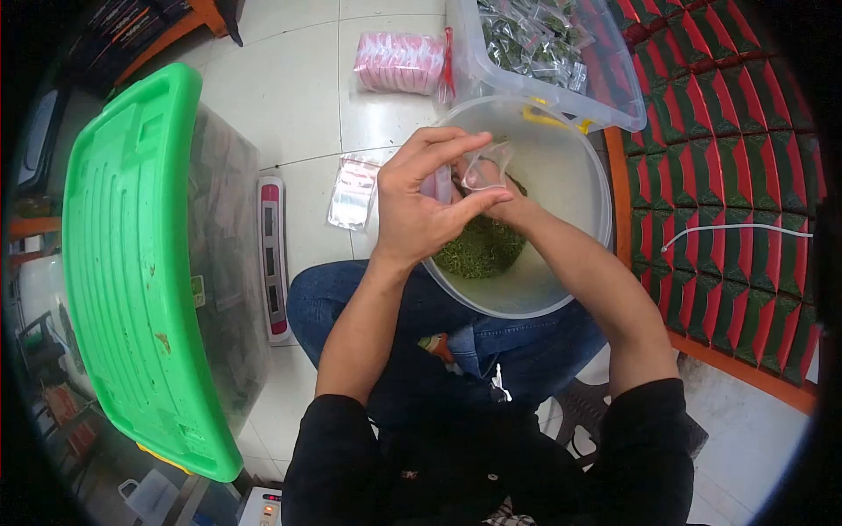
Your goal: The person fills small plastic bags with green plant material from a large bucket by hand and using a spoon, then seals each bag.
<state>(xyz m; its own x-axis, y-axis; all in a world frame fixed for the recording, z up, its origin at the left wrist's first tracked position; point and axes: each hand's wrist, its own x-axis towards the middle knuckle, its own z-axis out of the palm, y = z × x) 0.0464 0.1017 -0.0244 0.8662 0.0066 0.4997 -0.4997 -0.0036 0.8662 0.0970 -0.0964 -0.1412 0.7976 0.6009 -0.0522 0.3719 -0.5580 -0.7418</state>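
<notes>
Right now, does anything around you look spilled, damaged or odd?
No spill shows around the bucket. Two small oddities: brown marks stand out on the green lid, and a white cable lies across the red-and-green packs, where it looks stray.

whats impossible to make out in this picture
Right hand: head view, fingers mostly hidden by the left hand and small clear bag.
Upper clear box: head view, cut off by the top edge.
Green-lidded box: head view, contents blurred by its cloudy wall.
Box sticker: head view, print too small to read.
</notes>
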